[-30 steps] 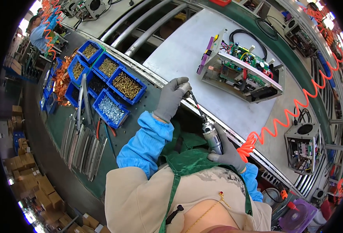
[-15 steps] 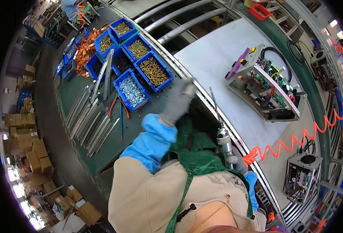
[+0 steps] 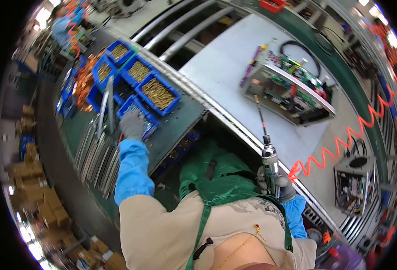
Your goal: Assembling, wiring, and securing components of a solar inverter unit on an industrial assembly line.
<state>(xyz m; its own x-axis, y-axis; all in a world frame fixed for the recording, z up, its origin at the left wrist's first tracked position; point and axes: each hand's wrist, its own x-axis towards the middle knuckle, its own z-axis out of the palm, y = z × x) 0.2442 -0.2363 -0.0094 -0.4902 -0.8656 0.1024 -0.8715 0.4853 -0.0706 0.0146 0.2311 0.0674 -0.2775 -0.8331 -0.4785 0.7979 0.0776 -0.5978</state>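
My left hand [image 3: 132,125], in a grey glove and blue sleeve cover, reaches into a blue bin of small silvery hardware [image 3: 150,122]; its fingertips are hidden there. My right hand [image 3: 285,188], also gloved, is wrapped round a silver power screwdriver [image 3: 269,158] at the front edge of the pale work surface. The tool's long bit points away from me and ends in a brass-coloured tip [image 3: 256,100]. Beyond that tip stands an open metal-framed electronic unit [image 3: 293,92] with green circuit boards and wires.
Blue bins of brass-coloured screws [image 3: 159,93] stand beside the silvery hardware. Metal strips [image 3: 100,157] lie on the green bench, with copper-coloured parts [image 3: 78,90] behind. An orange coiled hose [image 3: 338,146] crosses the right side. Another open unit [image 3: 353,184] sits at right. A co-worker [image 3: 62,28] is far left.
My left hand has moved left from the bench's edge into the silvery hardware bin. The screwdriver stays in my right hand, its bit now nearer the electronic unit. The whole view has shifted.
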